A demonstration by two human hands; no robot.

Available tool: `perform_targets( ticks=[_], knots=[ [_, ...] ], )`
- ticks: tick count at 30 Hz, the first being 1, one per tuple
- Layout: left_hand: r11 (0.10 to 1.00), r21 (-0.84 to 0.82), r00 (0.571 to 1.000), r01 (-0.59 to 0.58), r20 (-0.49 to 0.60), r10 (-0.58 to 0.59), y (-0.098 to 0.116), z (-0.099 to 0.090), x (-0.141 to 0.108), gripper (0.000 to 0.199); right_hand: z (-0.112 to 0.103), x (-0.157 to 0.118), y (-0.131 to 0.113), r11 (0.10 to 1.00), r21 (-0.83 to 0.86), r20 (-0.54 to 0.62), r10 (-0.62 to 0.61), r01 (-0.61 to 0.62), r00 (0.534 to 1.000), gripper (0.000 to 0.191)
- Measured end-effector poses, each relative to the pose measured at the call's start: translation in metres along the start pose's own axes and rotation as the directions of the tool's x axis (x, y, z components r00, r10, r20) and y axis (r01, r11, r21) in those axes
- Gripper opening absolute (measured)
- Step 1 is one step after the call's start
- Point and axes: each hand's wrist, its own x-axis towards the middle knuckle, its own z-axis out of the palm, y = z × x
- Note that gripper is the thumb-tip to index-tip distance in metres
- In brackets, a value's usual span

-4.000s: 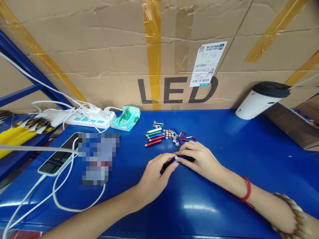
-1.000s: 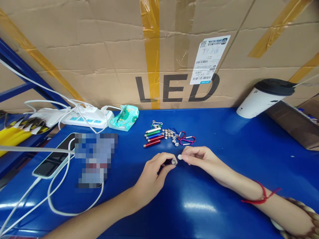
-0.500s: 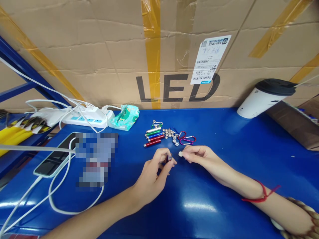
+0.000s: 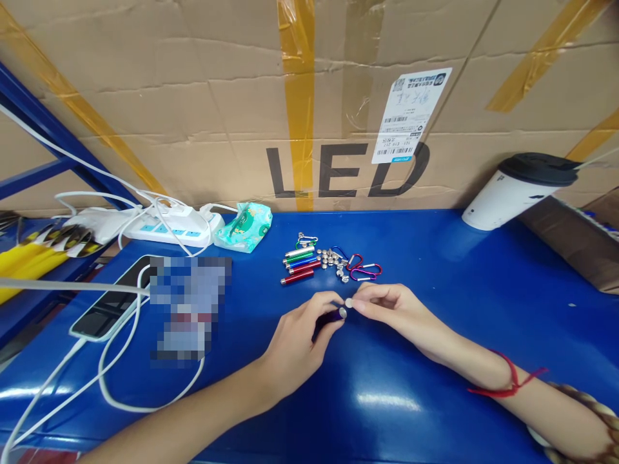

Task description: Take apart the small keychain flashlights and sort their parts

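My left hand [image 4: 300,341] is wrapped round a dark purple tube [image 4: 333,316], whose round silvery end faces my right hand. Between the thumb and fingertips of my right hand [image 4: 387,303] is a small silver disc [image 4: 349,302], close to the end of the tube. Beyond my hands, several coloured metal tubes [image 4: 297,276] lie side by side on the blue table [image 4: 416,258]. To their right are several small silver button-like pieces [image 4: 330,257] and some carabiners [image 4: 366,272] in red, purple and blue.
A phone [image 4: 116,299] with white cables lies at the left, below a white power strip [image 4: 169,231] and a green packet [image 4: 245,227]. A lidded cup [image 4: 512,193] stands at the back right beside a brown box [image 4: 570,238]. A cardboard box [image 4: 217,96] forms the back.
The tube in my left hand has turned so that its round end shows towards my right hand. The disc in my right hand has come closer to it.
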Motion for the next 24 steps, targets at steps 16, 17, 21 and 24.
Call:
perform_targets(
  ticks=[16, 17, 21, 24],
  knots=[
    [0.996, 0.063, 0.998, -0.069, 0.0, 0.069, 0.0, -0.002, 0.001, 0.018, -0.001, 0.002, 0.01, 0.962, -0.243, 0.064, -0.112, 0.124, 0.992, 0.028],
    [0.996, 0.057, 0.998, -0.064, -0.004, 0.065, 0.001, -0.002, 0.001, 0.018, 0.0, 0.002, 0.011, 0.954, -0.263, 0.04, -0.139, 0.145, 0.989, 0.027],
    [0.999, 0.039, 0.999, -0.027, -0.02, 0.028, 0.001, -0.002, 0.001, 0.017, 0.002, -0.002, 0.012, 0.859, -0.378, -0.058, -0.395, 0.346, 0.917, 0.013],
    [1.0, 0.025, 1.0, -0.005, -0.014, 0.005, 0.0, -0.001, 0.001, 0.016, 0.002, -0.005, 0.012, 0.691, -0.452, 0.032, -0.619, 0.564, 0.784, 0.009]
  ],
)
